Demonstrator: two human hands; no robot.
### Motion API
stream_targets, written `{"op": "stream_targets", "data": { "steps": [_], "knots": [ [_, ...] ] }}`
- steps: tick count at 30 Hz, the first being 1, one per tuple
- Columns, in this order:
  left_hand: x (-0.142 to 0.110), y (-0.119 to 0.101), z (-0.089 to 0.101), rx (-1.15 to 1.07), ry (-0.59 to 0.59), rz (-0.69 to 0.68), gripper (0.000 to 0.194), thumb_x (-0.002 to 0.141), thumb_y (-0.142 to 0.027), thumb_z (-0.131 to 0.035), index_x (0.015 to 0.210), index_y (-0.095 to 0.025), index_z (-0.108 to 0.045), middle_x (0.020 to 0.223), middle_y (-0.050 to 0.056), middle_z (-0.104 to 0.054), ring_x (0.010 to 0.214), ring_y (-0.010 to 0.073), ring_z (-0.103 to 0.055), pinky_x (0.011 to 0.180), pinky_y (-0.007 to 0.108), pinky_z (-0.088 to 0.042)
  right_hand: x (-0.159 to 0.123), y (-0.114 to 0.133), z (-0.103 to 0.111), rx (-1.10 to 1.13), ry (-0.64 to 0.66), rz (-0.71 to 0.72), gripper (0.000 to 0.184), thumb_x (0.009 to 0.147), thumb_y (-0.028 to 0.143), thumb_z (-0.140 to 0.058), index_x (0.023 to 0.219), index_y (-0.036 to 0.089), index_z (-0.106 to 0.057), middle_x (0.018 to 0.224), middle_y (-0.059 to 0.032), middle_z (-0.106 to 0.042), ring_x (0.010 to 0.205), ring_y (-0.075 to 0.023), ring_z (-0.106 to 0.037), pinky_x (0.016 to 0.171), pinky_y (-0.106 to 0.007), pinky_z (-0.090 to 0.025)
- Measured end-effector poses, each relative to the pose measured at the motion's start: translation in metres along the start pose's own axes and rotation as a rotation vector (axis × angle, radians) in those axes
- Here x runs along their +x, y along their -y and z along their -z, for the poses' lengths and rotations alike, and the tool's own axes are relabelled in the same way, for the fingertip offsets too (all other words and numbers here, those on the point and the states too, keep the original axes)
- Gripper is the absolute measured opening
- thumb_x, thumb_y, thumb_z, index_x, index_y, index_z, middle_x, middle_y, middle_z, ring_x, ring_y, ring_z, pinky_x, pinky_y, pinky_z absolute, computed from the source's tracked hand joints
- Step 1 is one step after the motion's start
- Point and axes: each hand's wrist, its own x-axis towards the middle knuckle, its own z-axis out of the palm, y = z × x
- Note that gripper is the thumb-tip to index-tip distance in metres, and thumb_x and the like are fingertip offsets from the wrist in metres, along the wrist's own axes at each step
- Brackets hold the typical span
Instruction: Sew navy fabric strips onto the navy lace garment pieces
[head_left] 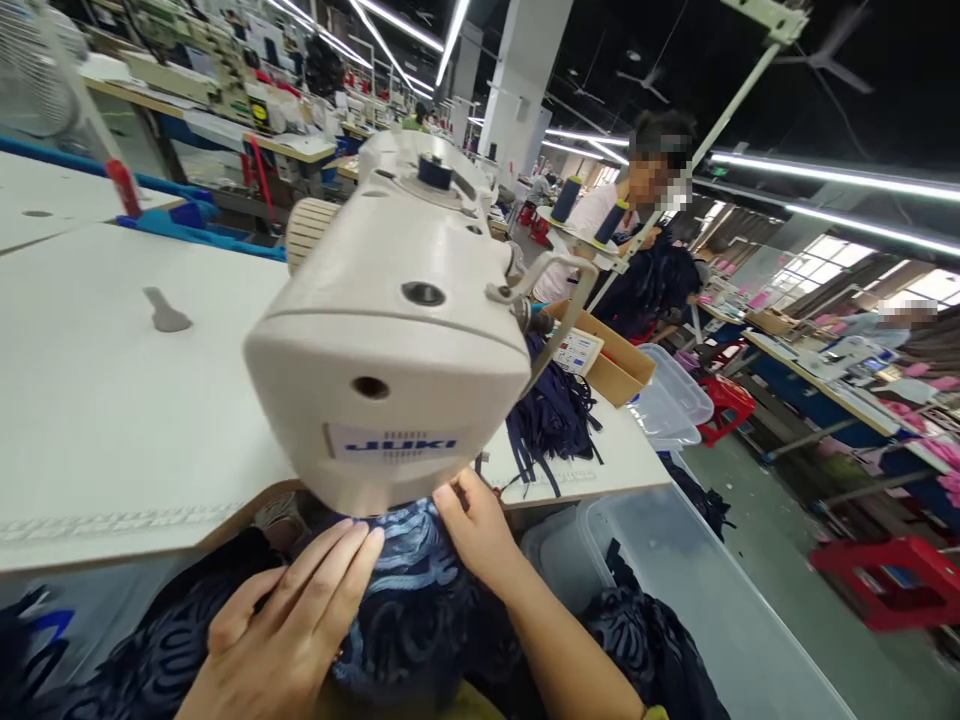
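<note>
The white head of a JUKI sewing machine (390, 350) fills the middle of the view and hides its needle area. Beneath it, dark navy patterned fabric (409, 565) hangs over the front edge toward me. My left hand (292, 610) lies on the fabric's left side, fingers stretched toward the machine. On the other side, my right hand (484, 530) has its fingers curled, with thumb and forefinger closed on the fabric close under the machine head. Its fingertips are partly hidden.
A bundle of navy strips (555, 410) lies right of the machine, near a cardboard box (615, 355). A plastic bin (720, 590) with dark fabric stands below right. A white table (135, 400) extends left. A person (577, 230) stands behind, holding dark fabric; a red stool (892, 580) is far right.
</note>
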Motion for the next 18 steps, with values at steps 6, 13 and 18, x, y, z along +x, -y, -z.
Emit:
{"op": "stream_targets", "data": {
  "steps": [6, 13, 18],
  "knots": [
    [-0.002, -0.003, -0.004, -0.001, 0.016, 0.023, 0.059, 0.093, -0.009, -0.021, 0.148, -0.031, -0.018, 0.141, 0.003, -0.049, 0.126, 0.0166, -0.047, 0.113, 0.033, -0.021, 0.021, -0.046, 0.036, -0.406, -0.085, -0.201, 0.024, 0.097, 0.033, -0.038, 0.087, 0.02, -0.055, 0.078, -0.0005, -0.062, 0.071, -0.015, -0.06, 0.064, -0.023, -0.041],
    [0.004, -0.01, -0.001, 0.019, 0.004, 0.019, 0.057, 0.093, -0.016, -0.025, 0.147, -0.035, -0.021, 0.14, 0.0, -0.051, 0.122, 0.0189, -0.052, 0.112, 0.038, -0.023, 0.02, -0.053, 0.01, -0.721, -0.05, -0.339, 0.035, 0.084, 0.041, -0.065, 0.097, 0.01, -0.059, 0.092, -0.0184, -0.066, 0.088, -0.0312, -0.064, 0.073, -0.036, -0.047],
    [0.003, -0.006, -0.004, 0.034, 0.031, 0.001, 0.057, 0.093, -0.017, -0.026, 0.147, -0.034, -0.021, 0.14, 0.002, -0.051, 0.122, 0.0212, -0.052, 0.108, 0.039, -0.027, 0.024, -0.057, -0.009, -0.806, -0.075, -0.394, 0.024, 0.083, 0.017, -0.062, 0.104, 0.006, -0.058, 0.104, -0.0237, -0.062, 0.099, -0.0351, -0.06, 0.082, -0.045, -0.047]
  ]
}}
